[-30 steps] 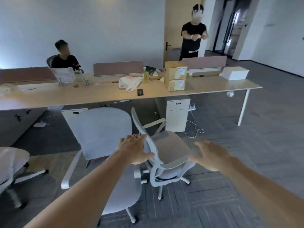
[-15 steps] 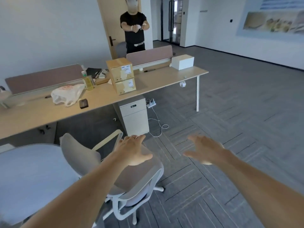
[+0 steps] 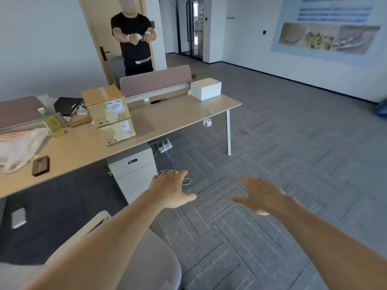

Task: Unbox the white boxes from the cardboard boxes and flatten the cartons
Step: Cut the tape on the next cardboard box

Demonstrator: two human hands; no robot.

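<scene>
Cardboard boxes (image 3: 109, 116): 2, stacked on desk (image 3: 178, 116), look sealed, none flattened. White box (image 3: 206, 88): 1, at desk's far end. Left hand (image 3: 170, 190) & right hand (image 3: 261, 195): fingers spread, holding nothing, well apart from boxes.

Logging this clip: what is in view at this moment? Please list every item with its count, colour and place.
desk: 1, light wood, left and centre
cardboard boxes: 2, brown, stacked on the desk, closed
white box: 1, white, far end of the desk
bottle: 1, yellow contents, left of the cardboard boxes
plastic bag: 1, white, on the desk at far left
flat case: 1, dark brown, beside the plastic bag
drawer cabinet: 1, white, under the desk
power strip: 1, white, on the floor
chair: 1, grey, bottom left
person: 1, black clothes, standing behind the desk
left hand: 1, open, empty, above the floor
right hand: 1, open, empty, above the floor
</scene>
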